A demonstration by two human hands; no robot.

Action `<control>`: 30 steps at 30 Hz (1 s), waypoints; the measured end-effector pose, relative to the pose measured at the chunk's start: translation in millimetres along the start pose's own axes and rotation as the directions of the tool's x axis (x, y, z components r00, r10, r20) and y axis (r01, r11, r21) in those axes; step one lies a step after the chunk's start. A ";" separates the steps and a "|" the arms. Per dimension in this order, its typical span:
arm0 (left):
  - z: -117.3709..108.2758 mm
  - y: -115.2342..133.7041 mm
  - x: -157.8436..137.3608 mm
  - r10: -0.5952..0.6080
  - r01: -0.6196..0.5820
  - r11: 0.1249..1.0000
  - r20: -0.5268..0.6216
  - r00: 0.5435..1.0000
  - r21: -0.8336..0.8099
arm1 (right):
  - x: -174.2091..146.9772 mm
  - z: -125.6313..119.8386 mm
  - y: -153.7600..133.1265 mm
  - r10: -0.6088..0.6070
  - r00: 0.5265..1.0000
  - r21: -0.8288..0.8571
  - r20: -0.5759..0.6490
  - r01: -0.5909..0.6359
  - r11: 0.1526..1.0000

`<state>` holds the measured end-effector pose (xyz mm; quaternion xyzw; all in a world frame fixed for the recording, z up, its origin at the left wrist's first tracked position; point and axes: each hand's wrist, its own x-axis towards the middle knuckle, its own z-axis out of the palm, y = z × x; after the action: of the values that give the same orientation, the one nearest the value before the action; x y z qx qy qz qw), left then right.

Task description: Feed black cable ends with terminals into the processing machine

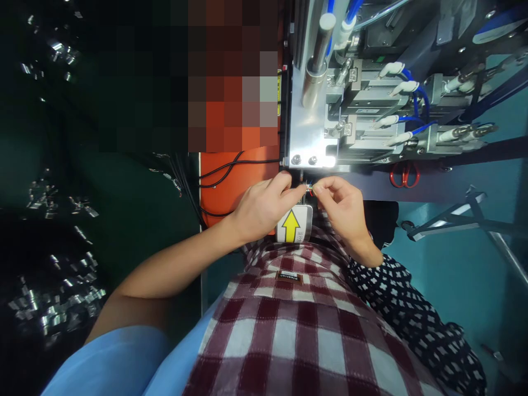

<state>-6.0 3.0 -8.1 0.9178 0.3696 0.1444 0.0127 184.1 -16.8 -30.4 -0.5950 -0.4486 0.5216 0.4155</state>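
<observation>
My left hand (268, 202) and my right hand (343, 208) meet in front of the machine's near edge, thumbs and forefingers pinched close together. Between the fingertips shows a small metal connector (308, 188) with thin wires, bits of blue and red among them. Both hands seem to grip it, though the fingers cover most of it. A black cable (218, 213) runs over the orange surface towards my left wrist. Just below the fingers lies a white plate (306, 220) with a yellow arrow.
The machine (313, 132) with metal cylinders and blue air hoses fills the upper right. Red-handled scissors (405, 175) lie right of my hands. Bundled black cables (181, 176) with metal ends hang at the left, beside the orange surface (223, 187). A metal frame (449, 214) stands at the right.
</observation>
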 end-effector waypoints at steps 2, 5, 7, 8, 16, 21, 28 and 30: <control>-0.7 -0.4 0.1 0.002 -0.002 1.000 0.012 1.000 -0.008 | -1.0 0.6 0.2 -0.007 1.000 -0.018 -0.006 0.007 1.000; -2.2 -1.0 1.0 0.024 -0.023 0.999 0.025 0.999 -0.031 | -2.8 2.4 0.7 -0.032 0.999 -0.077 -0.025 0.030 0.997; -3.2 -1.3 2.2 0.037 -0.037 0.999 0.031 0.999 -0.026 | -3.4 4.1 1.5 -0.042 0.998 -0.114 -0.042 0.037 0.993; -3.7 -1.4 2.9 0.041 -0.041 0.999 0.037 0.998 -0.016 | -3.5 4.8 2.1 -0.040 0.998 -0.122 -0.048 0.034 0.992; -0.9 -2.0 4.9 0.046 -0.046 0.999 0.007 0.999 -0.025 | -6.6 -1.9 -3.6 -0.092 0.994 -0.256 -0.059 0.074 0.964; 2.1 -2.0 3.4 0.024 -0.025 0.999 -0.016 1.000 -0.045 | -8.1 1.0 -11.8 -0.321 0.941 -0.453 -0.105 0.242 0.858; 1.3 -3.5 2.8 0.049 -0.048 0.999 0.063 0.997 -0.015 | -6.6 6.0 -6.1 -0.328 0.940 -0.408 -0.090 0.266 0.874; 1.0 -3.7 2.8 0.050 -0.049 0.999 0.065 0.997 -0.017 | -6.6 5.9 -2.1 -0.283 0.953 -0.350 -0.105 0.231 0.908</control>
<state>-6.3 7.7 -8.8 0.9307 0.3452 0.1174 0.0283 177.6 -22.5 -27.4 -0.6306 -0.5715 0.3316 0.4072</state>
